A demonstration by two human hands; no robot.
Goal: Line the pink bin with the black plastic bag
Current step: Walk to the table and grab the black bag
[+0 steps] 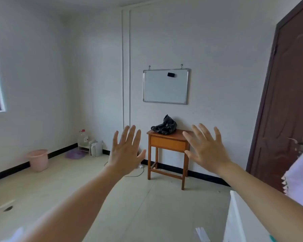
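A crumpled black plastic bag (164, 126) lies on top of a small wooden table (168, 144) against the far wall. The pink bin (38, 159) stands upright on the floor by the left wall, well apart from the table. My left hand (125, 151) and my right hand (205, 148) are both stretched out in front of me at arm's length, palms forward, fingers spread, holding nothing. They float on either side of the table in the view, far short of it.
A whiteboard (165, 86) hangs above the table. A brown door (287, 102) is at the right. In the far left corner sit a water jug (82, 137), a white rack and a purple basin (75, 154). A white cable (136, 172) lies beside the table.
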